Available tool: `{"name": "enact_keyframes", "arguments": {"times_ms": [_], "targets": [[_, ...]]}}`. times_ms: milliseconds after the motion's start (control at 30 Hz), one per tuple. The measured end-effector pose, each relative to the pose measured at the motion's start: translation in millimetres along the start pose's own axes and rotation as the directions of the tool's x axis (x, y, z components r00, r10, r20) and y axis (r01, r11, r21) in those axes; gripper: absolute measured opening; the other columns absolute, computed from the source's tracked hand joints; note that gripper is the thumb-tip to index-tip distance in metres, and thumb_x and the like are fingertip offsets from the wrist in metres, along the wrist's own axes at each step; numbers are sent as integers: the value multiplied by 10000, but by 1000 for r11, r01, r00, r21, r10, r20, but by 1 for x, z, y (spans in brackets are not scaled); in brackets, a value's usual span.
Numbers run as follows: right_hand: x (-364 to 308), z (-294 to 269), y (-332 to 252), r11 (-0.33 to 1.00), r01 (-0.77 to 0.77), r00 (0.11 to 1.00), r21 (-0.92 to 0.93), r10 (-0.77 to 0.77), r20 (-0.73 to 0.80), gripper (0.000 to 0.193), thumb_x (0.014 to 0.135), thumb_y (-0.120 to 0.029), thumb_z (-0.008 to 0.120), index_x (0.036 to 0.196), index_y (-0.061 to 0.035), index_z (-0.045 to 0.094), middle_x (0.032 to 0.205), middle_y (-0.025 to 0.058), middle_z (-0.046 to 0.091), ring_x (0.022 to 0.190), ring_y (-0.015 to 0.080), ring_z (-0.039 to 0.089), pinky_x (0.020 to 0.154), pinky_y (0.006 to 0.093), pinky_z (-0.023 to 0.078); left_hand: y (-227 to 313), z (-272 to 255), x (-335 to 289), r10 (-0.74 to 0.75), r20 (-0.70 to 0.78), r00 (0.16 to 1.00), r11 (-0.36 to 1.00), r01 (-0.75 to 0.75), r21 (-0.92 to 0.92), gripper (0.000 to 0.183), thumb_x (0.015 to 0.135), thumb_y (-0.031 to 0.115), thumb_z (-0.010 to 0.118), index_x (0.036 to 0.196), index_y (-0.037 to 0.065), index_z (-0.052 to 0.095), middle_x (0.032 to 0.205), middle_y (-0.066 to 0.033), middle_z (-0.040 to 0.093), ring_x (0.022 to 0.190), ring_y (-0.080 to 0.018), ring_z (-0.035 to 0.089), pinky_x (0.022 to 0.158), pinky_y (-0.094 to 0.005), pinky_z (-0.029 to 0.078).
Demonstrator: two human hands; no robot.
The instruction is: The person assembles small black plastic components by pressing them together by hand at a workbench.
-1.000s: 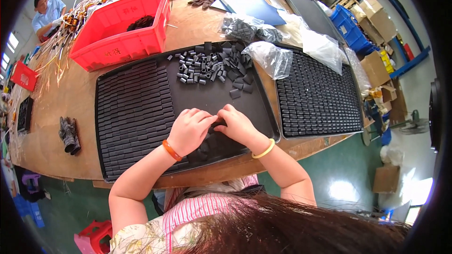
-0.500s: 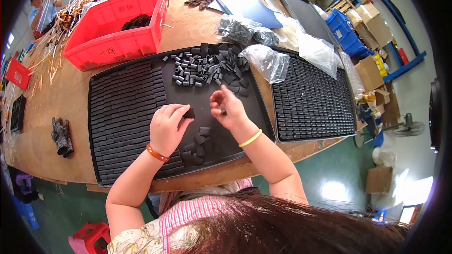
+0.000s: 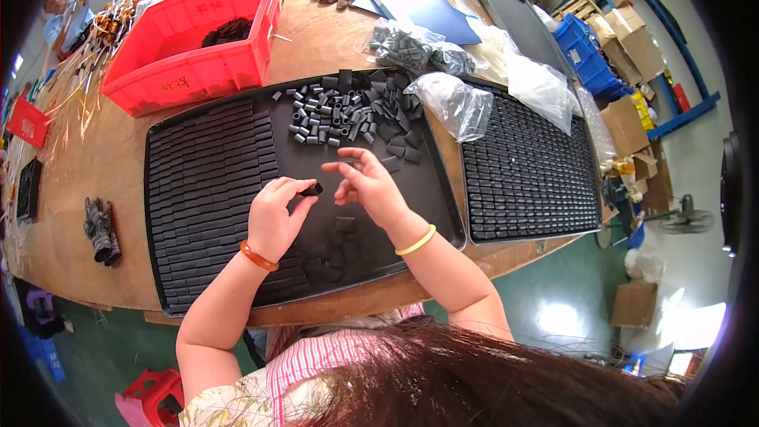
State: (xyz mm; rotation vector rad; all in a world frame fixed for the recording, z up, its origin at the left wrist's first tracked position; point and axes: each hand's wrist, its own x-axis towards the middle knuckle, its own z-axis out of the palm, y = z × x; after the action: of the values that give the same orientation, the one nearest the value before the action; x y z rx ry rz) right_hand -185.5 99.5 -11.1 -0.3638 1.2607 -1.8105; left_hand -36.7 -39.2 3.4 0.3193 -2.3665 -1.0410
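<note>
Between the thumb and fingertips of my left hand (image 3: 273,217) is a short black tube (image 3: 314,189), its open end facing right. My right hand (image 3: 365,188) hovers just right of it, fingers apart and the index stretched toward the tube; I see nothing held there. Both hands are over a large black tray (image 3: 435,198). Rows of flat black sleeves (image 3: 209,182) fill its left part. Small grey-black cylinders (image 3: 324,115) lie heaped at its far middle, beside loose black sleeves (image 3: 399,115). Several more loose sleeves (image 3: 341,241) lie near the tray's front, in shadow.
A second tray of packed black pieces (image 3: 530,170) stands at right, plastic bags (image 3: 451,103) over its far edge. A red crate (image 3: 190,79) sits far left, dark gloves (image 3: 100,229) nearer. Another person (image 3: 71,16) is at the table's far left.
My right hand has shifted left toward my left hand, its index finger now stretched out. The black tube in my left hand has turned, showing its open end.
</note>
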Motion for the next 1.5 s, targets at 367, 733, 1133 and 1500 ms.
{"name": "enact_keyframes", "arguments": {"times_ms": [367, 733, 1133, 1500], "targets": [[-8, 9, 15, 691, 449, 889, -566, -406, 210, 189, 907, -87, 713, 1060, -10, 632, 859, 38, 576, 724, 102, 570, 630, 253, 484, -5, 2, 0, -26, 20, 999, 999, 26, 29, 236, 784, 56, 747, 1016, 45, 703, 927, -92, 676, 857, -274, 654, 758, -352, 530], [-11, 11, 13, 548, 495, 835, -674, -514, 196, 188, 805, -104, 803, 892, 3, 675, 886, 69, 612, 681, 155, 600, 630, 280, 507, -1, 3, 1, 70, 3, 998, 995, -70, 66, 259, 770, 38, 744, 1025, 33, 706, 933, -103, 673, 877, -291, 646, 774, -365, 529], [-12, 15, 13, 511, 495, 833, -703, -509, 216, 133, 852, -96, 751, 915, -1, 682, 845, 90, 600, 677, 200, 611, 627, 314, 508, 1, -1, 1, 181, -25, 983, 960, -172, 220, 270, 761, 48, 755, 1027, 49, 708, 924, -99, 674, 870, -285, 643, 763, -382, 531], [-14, 18, 8, 396, 556, 768, -731, -582, 268, 78, 898, -94, 681, 920, -35, 634, 842, 115, 629, 704, 297, 635, 628, 372, 513, -99, -45, 119, 274, -35, 961, 760, -194, 620, 188, 794, 138, 741, 978, 95, 736, 918, -63, 704, 915, -276, 617, 847, -388, 511]]}}
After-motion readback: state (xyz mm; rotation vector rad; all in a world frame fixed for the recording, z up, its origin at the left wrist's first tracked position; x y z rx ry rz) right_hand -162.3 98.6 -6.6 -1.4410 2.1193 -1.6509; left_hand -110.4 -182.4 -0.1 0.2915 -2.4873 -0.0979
